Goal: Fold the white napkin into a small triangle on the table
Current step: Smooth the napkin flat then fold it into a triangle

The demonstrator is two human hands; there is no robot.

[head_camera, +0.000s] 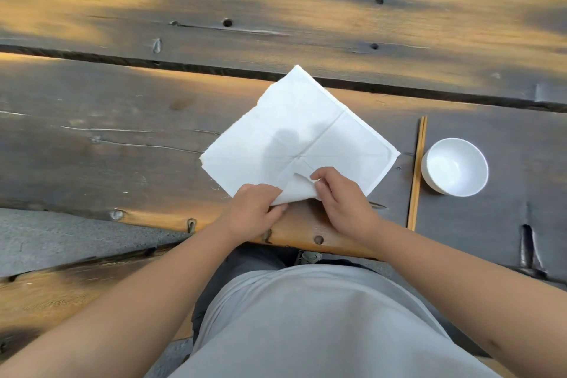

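The white napkin (302,129) lies spread out like a diamond on the dark wooden table (122,138), with crease lines crossing at its middle. Its near corner is lifted and turned up off the table. My left hand (254,212) grips that lifted corner from the left, fingers curled under the cloth. My right hand (340,196) pinches the same corner's tip from the right, between thumb and fingertips. Both hands sit at the table's near edge.
A pair of wooden chopsticks (417,172) lies lengthwise just right of the napkin. A white bowl (454,166) stands right of them. A gap between planks (184,66) runs across the table beyond the napkin. A bench (61,294) sits below left.
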